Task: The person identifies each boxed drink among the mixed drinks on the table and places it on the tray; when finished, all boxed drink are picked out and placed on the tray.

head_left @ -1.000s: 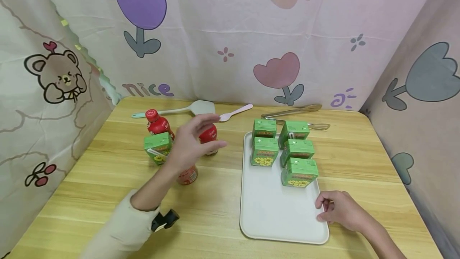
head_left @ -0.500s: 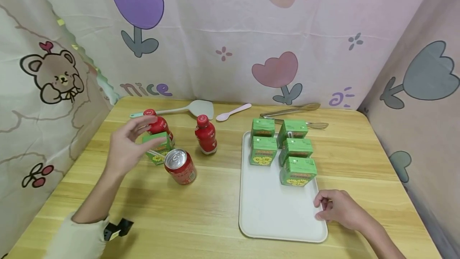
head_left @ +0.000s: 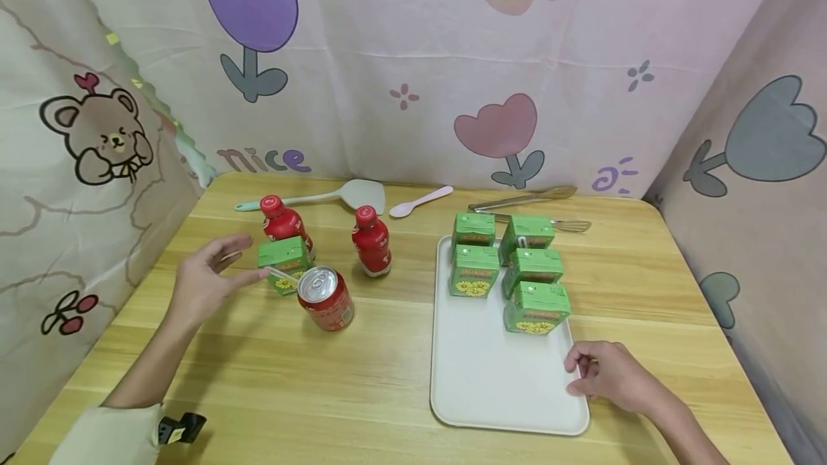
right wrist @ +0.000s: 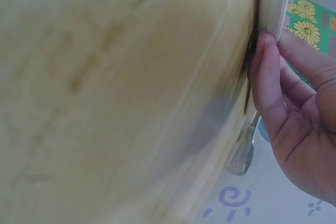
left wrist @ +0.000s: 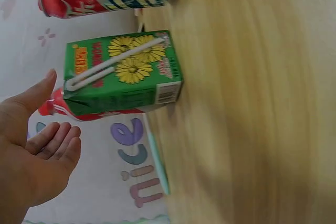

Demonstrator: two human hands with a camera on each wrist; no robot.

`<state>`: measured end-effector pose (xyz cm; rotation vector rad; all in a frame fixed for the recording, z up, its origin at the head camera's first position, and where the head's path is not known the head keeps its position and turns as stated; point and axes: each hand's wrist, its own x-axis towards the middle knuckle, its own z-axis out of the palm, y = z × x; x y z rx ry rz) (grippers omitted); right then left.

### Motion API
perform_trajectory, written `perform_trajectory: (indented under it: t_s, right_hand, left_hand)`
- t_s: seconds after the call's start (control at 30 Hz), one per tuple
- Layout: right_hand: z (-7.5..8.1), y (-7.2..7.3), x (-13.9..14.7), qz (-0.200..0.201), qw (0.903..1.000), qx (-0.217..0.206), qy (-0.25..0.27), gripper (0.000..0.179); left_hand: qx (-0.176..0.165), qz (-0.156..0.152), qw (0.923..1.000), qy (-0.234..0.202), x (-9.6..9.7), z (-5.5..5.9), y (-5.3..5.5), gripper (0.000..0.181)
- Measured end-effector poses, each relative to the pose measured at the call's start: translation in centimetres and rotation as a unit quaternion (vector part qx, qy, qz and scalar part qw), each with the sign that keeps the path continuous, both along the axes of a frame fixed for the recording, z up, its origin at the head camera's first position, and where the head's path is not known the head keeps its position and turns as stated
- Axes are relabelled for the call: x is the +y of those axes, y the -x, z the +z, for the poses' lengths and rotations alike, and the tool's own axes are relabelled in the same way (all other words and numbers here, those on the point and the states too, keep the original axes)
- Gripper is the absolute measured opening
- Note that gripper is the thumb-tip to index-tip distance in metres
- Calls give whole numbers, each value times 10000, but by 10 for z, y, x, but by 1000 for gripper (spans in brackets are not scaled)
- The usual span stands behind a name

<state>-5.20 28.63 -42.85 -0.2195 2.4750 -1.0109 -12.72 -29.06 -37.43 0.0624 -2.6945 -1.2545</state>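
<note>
My left hand (head_left: 205,280) hovers at the left side of a green drink carton (head_left: 284,255) with a straw on its front. Thumb and fingers are spread apart; in the left wrist view, there is a gap between the hand (left wrist: 39,166) and the carton (left wrist: 121,72). A red drink can (head_left: 331,308) stands just right of that carton, and a red bottle (head_left: 282,221) behind it. My right hand (head_left: 610,377) pinches the right rim of a white tray (head_left: 491,386), thumb and curled fingers at its edge. Several green cartons (head_left: 538,308) stand in the tray's far half.
Another red bottle (head_left: 372,244) stands between the can and the tray. Along the table's back edge lie a spatula (head_left: 362,195), a pink spoon (head_left: 421,202), metal tongs (head_left: 523,199) and a whisk (head_left: 571,226). Printed cloth (head_left: 388,56) walls off the back and both sides.
My left hand has moved left from above the can and bottles, then lowered beside the green carton at the left. The right hand stays on the tray's rim.
</note>
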Motion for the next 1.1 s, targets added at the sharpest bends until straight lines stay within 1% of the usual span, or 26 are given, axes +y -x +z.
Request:
perform_trajectory:
  t_s: [0.1,0.23,0.33,0.5,0.7,0.9,1.1]
  right_hand:
    - [-1,0,0,-26,10000,-48,19,24]
    - [-1,0,1,-26,9999,-74,64,24]
    - [-1,0,1,36,9999,-10,108,24]
    - [-1,0,2,61,9999,51,75,24]
    - [-2,1,1,20,10000,28,83,24]
    - [-1,0,1,18,10000,73,48,24]
    - [-1,-1,1,-7,9999,-7,123,24]
  left_hand:
    - [-197,-94,9997,-69,-2,-7,2,66]
    - [-260,-150,9991,-283,0,-17,5,63]
    - [-324,-167,9986,-374,2,-20,7,63]
    - [-429,-188,9984,-330,8,-22,11,64]
    - [-384,120,9991,-134,15,-25,15,64]
    - [-327,269,9991,-73,17,-25,15,60]
    - [-321,376,9988,14,16,-22,11,59]
